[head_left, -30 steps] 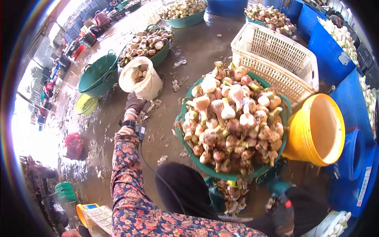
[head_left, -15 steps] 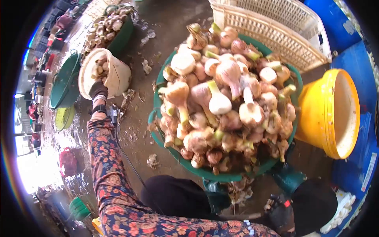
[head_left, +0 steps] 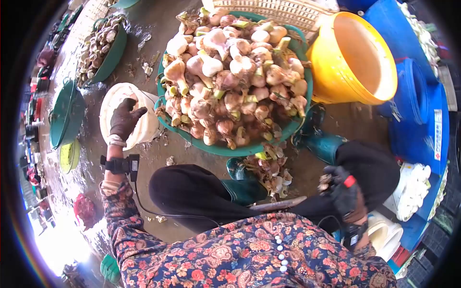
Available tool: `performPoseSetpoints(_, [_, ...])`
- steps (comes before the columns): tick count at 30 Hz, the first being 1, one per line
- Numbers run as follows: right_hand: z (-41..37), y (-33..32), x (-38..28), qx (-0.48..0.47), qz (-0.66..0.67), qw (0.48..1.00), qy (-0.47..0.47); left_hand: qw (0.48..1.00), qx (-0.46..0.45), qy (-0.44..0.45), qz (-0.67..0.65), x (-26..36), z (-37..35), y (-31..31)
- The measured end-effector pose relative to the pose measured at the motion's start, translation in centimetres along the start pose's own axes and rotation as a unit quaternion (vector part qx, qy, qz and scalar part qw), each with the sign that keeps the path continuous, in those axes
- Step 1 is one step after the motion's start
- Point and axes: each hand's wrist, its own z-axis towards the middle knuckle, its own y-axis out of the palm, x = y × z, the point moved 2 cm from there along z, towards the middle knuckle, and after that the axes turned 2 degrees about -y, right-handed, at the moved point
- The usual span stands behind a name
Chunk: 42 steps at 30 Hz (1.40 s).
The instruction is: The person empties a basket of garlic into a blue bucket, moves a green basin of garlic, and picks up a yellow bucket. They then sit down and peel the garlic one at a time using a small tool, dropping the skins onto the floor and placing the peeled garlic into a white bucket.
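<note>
My left hand (head_left: 127, 120), in a dark glove, is over the mouth of a white bucket (head_left: 150, 126) with its thumb and fingers apart and nothing held. Much of the bucket's inside is behind the hand. In front of me a green basin (head_left: 216, 148) is heaped with garlic bulbs (head_left: 240, 67) on short cut stems. My right hand (head_left: 343, 192), in a black glove with a red patch, is by my right knee. Its fingers are curled around a pale brown clump (head_left: 325, 181) that I cannot make out.
A yellow bucket (head_left: 321, 62) leans right of the basin, beside blue tubs (head_left: 408, 91). Garlic scraps (head_left: 271, 173) lie between my green boots (head_left: 242, 189). Another green tub of garlic (head_left: 115, 53) stands at the back left. Peeled white garlic (head_left: 415, 192) sits at the right.
My left hand has come back from inside the white bucket, where garlic showed at its fingers, and has opened. The view has shifted, with the basin now higher and further left.
</note>
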Motion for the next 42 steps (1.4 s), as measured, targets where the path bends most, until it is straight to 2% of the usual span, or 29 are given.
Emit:
performPoseSetpoints(2, [-3.1,-2.1,-4.0,0.000,-0.073,0.987,-0.140,0.997,-0.046,0.024,-0.064,4.8,-1.4,-0.8])
performPoseSetpoints(3, [-5.0,-3.6,-6.5,0.027,-0.231,0.947,-0.223,0.987,-0.093,0.040,-0.122,7.5,-2.1,-0.8])
performPoseSetpoints(4, [-8.3,-4.7,-9.2,0.074,-0.186,0.956,-0.215,0.976,-0.120,0.090,-0.161,10.3,-3.3,-0.4])
performPoseSetpoints(5, [-10.2,-11.8,-11.4,0.123,-0.290,0.903,-0.291,0.959,-0.146,0.139,-0.198,13.0,-4.7,0.2])
performPoseSetpoints(6, [-14.1,-12.9,-14.0,0.238,-0.368,0.832,-0.340,0.950,-0.155,0.193,-0.191,15.3,-5.8,1.1])
performPoseSetpoints(7, [-17.6,-13.3,-15.1,0.236,-0.371,0.801,-0.407,0.937,-0.165,0.248,-0.182,17.5,-6.9,2.3])
performPoseSetpoints(9, [-22.7,-19.9,-17.8,0.394,-0.533,0.604,-0.443,0.934,-0.138,0.302,-0.134,21.4,-8.5,5.2])
performPoseSetpoints(11, [-22.5,-20.4,-17.5,0.411,-0.460,0.641,-0.457,0.944,-0.159,0.265,-0.114,25.3,-9.1,8.0])
performPoseSetpoints(13, [-19.0,-17.0,-13.8,0.218,-0.496,0.702,-0.461,0.964,-0.171,0.192,-0.064,27.9,-9.1,10.6])
performPoseSetpoints(14, [-15.2,-21.5,-10.8,0.219,-0.413,0.745,-0.476,0.967,-0.168,0.180,-0.058,29.1,-9.2,11.4])
performPoseSetpoints(15, [-13.5,-8.8,-8.9,0.196,-0.430,0.768,-0.432,0.968,-0.161,0.172,-0.081,29.3,-8.8,13.7])
performPoseSetpoints(16, [-9.4,-8.2,-7.8,0.098,-0.494,0.791,-0.347,0.971,-0.151,0.150,-0.104,29.5,-8.9,14.9])
performPoseSetpoints(17, [-7.2,-4.5,-6.4,-0.031,-0.460,0.764,-0.450,0.973,-0.140,0.128,-0.127,29.7,-9.0,15.8])
performPoseSetpoints(18, [-3.9,-2.1,-5.0,-0.059,-0.340,0.897,-0.277,0.975,-0.123,0.120,-0.138,29.7,-8.9,16.6])
performPoseSetpoints(20, [2.1,0.0,-1.4,-0.146,-0.242,0.925,-0.253,0.971,-0.111,0.116,-0.175,29.5,-9.2,16.7])
performPoseSetpoints(22, [6.7,2.5,1.2,-0.032,-0.319,0.938,-0.129,0.941,-0.122,0.092,-0.301,28.4,-9.9,16.2])
performPoseSetpoints(25, [8.5,4.8,4.3,-0.126,-0.209,0.967,-0.073,0.816,-0.325,0.043,-0.477,28.9,-14.3,7.2])
performPoseSetpoints(26, [8.6,4.9,5.5,-0.135,-0.211,0.966,-0.065,0.824,-0.289,0.095,-0.478,28.6,-15.5,7.0])
performPoseSetpoints(28, [8.4,5.6,7.9,-0.231,0.110,0.960,0.109,0.867,-0.140,0.224,-0.422,27.5,-17.6,7.8])
performPoseSetpoints(29, [8.4,5.7,8.2,-0.236,0.111,0.959,0.115,0.902,-0.099,0.256,-0.333,27.9,-18.8,5.7])
performPoseSetpoints(31, [8.2,5.7,8.7,-0.246,0.132,0.954,0.108,0.860,-0.182,0.149,-0.453,27.1,-20.7,8.0])
performPoseSetpoints(32, [7.9,5.5,8.1,-0.304,0.078,0.943,0.112,0.861,-0.183,0.146,-0.451,27.2,-21.3,7.9])
performPoseSetpoints(34, [7.3,5.2,7.3,-0.303,0.001,0.949,0.088,0.821,-0.233,0.057,-0.519,27.4,-21.9,7.8])
performPoseSetpoints(35, [7.1,5.2,7.1,-0.298,-0.078,0.950,0.062,0.821,-0.231,0.056,-0.519,27.5,-22.0,7.4])
performPoseSetpoints(36, [8.4,5.0,7.9,-0.231,-0.175,0.950,-0.114,0.832,-0.216,0.049,-0.509,27.6,-21.8,6.9])
performPoseSetpoints(37, [9.2,4.2,8.8,-0.231,-0.176,0.950,-0.116,0.842,-0.201,0.044,-0.499,27.6,-21.5,6.6])
performPoseSetpoints(39, [7.6,4.6,7.6,-0.126,-0.376,0.852,-0.341,0.871,-0.195,0.038,-0.450,27.6,-21.3,6.7])
performPoseSetpoints(40, [5.9,4.6,6.8,-0.070,-0.449,0.792,-0.408,0.908,-0.139,0.107,-0.379,27.9,-21.3,6.3])
performPoseSetpoints(42, [5.6,4.8,5.9,-0.099,-0.439,0.827,-0.336,0.933,-0.081,0.174,-0.303,28.3,-21.2,5.9])
